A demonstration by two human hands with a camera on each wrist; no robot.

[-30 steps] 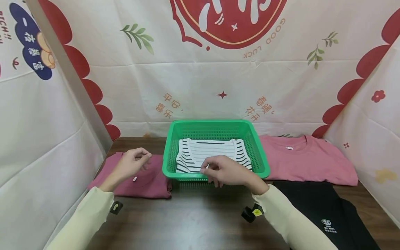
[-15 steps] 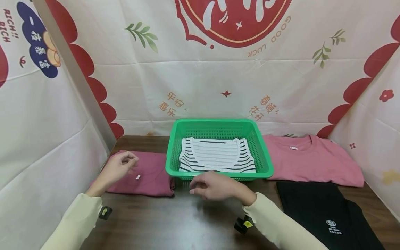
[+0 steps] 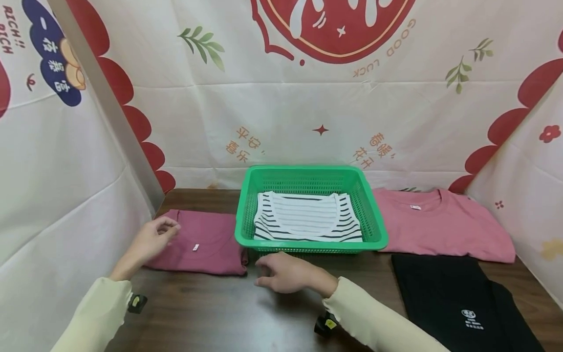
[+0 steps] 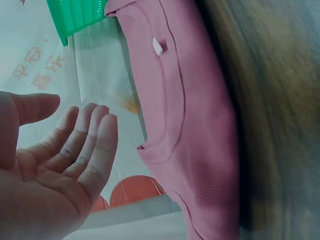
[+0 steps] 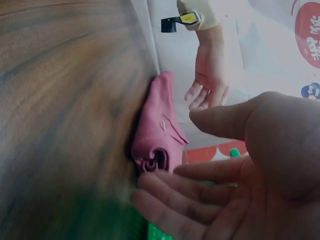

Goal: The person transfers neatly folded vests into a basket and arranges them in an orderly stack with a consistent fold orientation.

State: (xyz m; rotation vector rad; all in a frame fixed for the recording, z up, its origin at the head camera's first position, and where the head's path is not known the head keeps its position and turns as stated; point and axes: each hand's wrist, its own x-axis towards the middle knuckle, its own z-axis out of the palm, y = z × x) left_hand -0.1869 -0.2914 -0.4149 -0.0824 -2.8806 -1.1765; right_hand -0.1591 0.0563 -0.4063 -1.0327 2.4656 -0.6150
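Observation:
My left hand hovers by the left end of a folded dark-pink T-shirt, fingers loosely bent with nothing in them. In the left wrist view the palm and spread fingers show apart from the shirt. My right hand is over the table just in front of a green plastic basket, also holding nothing. Its fingers are relaxed in the right wrist view, with the shirt's rolled end beyond them. Inside the basket lies a folded white and black striped shirt.
Right of the basket lies a folded lighter-pink T-shirt. A folded black garment with a small white print is at the front right. Printed white cloth walls close in the back and sides of the brown wooden table.
My right hand has drawn back from the basket's front rim toward me and to the left. My left hand has shifted left across the dark-pink T-shirt. The garments and basket stay put.

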